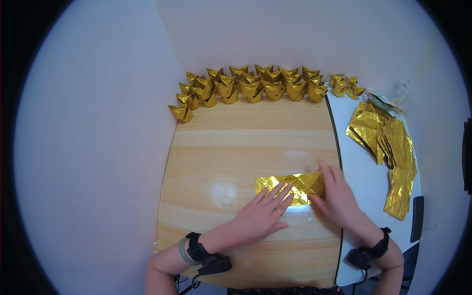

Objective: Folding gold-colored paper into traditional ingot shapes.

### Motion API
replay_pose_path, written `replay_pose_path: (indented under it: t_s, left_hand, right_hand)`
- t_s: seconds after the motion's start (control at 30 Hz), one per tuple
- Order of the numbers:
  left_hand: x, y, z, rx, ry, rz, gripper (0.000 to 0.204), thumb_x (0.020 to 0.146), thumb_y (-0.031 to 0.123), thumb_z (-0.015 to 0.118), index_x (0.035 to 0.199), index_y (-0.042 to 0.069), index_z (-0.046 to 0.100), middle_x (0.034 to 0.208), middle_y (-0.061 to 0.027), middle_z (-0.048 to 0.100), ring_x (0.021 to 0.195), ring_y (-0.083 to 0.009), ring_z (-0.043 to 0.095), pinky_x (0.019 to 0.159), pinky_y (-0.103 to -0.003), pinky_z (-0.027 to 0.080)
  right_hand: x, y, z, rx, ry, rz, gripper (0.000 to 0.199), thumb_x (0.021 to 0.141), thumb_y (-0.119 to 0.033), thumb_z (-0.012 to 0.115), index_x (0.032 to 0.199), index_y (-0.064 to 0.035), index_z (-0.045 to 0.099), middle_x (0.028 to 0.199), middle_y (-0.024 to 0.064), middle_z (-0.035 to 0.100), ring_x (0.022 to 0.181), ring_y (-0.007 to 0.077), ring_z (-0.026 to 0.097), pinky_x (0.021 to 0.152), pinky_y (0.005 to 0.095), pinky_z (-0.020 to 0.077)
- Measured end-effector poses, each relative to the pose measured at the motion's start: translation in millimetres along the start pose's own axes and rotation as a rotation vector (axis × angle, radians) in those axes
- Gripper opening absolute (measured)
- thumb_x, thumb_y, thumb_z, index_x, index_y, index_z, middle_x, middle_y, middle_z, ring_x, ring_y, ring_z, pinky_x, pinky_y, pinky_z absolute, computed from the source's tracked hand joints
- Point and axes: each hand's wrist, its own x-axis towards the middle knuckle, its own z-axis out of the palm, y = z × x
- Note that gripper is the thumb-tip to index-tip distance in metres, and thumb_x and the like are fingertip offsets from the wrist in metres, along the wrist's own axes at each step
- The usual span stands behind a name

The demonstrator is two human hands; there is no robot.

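Observation:
A folded rectangle of shiny gold foil paper (302,187) lies on the wooden tabletop in front of me, crease lines crossing it. My left hand (265,209) rests flat over its lower left part, fingers spread and pressing on the surface. At the right end of the paper is my right hand (339,196). Its thumb touches the near edge and its fingers reach along the far right corner, so that end sits between them. The fingertips at that corner are partly hidden.
Several folded gold paper ingots (253,91) stand in rows along the table's back edge. Two more ingots (339,86) are on the white table (351,196) at right. Beside them lie a pile of gold foil sheets (400,167) and a patterned packet (383,101).

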Motion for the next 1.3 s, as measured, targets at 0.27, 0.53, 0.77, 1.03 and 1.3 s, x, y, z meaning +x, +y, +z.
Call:
replay_pose_path:
  t_s: [0.27, 0.53, 0.77, 1.03, 1.3]
  left_hand:
    - [-1.3, 2.4, -3.7, 0.026, -0.041, -0.016, 0.075, 0.088, 0.053, 0.053, 0.146, 0.013, 0.03, 0.149, -0.0291, 0.02, 0.139, -0.0404, 0.021, 0.111, -0.048, 0.024]
    - [-1.4, 1.6, -8.7, -0.015, 0.07, -0.078, 0.07, 0.087, 0.048, 0.057, 0.142, 0.01, 0.036, 0.149, -0.0256, 0.024, 0.137, -0.0409, 0.025, 0.11, -0.05, 0.025]
    - [2.6, -10.6, -5.2, 0.043, 0.098, -0.091, 0.059, 0.087, 0.035, 0.06, 0.137, 0.008, 0.043, 0.148, -0.0215, 0.027, 0.136, -0.0383, 0.026, 0.108, -0.05, 0.028]
    - [1.9, -12.4, 0.5, 0.007, 0.07, -0.082, 0.055, 0.092, 0.039, 0.053, 0.141, 0.017, 0.041, 0.148, -0.0209, 0.027, 0.137, -0.0378, 0.025, 0.111, -0.051, 0.023]
    - [-0.7, -14.1, 4.2, -0.019, 0.16, -0.194, 0.06, 0.091, 0.046, 0.053, 0.141, 0.016, 0.04, 0.147, -0.0274, 0.025, 0.139, -0.042, 0.02, 0.111, -0.051, 0.023]
  right_hand:
    - [-43.2, -40.8, -103.4, -0.494, -0.265, -0.121, 0.089, 0.071, -0.032, 0.076, 0.139, 0.0051, 0.032, 0.145, 0.0201, 0.034, 0.136, 0.0333, 0.032, 0.11, 0.0446, 0.0292]
    - [-18.5, -30.3, -130.0, -0.467, -0.514, -0.249, 0.087, 0.08, -0.053, 0.061, 0.14, 0.0033, 0.032, 0.145, 0.0208, 0.035, 0.136, 0.0316, 0.032, 0.11, 0.0454, 0.0295]
    - [37.1, 27.0, -65.8, -0.089, -0.589, -0.396, 0.076, 0.09, -0.042, 0.057, 0.143, 0.002, 0.025, 0.146, 0.0211, 0.034, 0.135, 0.0354, 0.033, 0.109, 0.0399, 0.0315]
    - [79.1, 21.5, -78.8, 0.058, -0.868, -0.201, 0.075, 0.097, -0.051, 0.04, 0.143, 0.0052, 0.024, 0.145, 0.0243, 0.034, 0.134, 0.0334, 0.036, 0.109, 0.0356, 0.0307]
    - [66.2, -5.9, -2.6, 0.003, -0.562, -0.489, 0.086, 0.093, -0.055, 0.046, 0.144, 0.0072, 0.015, 0.148, 0.0281, 0.023, 0.138, 0.0401, 0.025, 0.112, 0.0421, 0.0243]
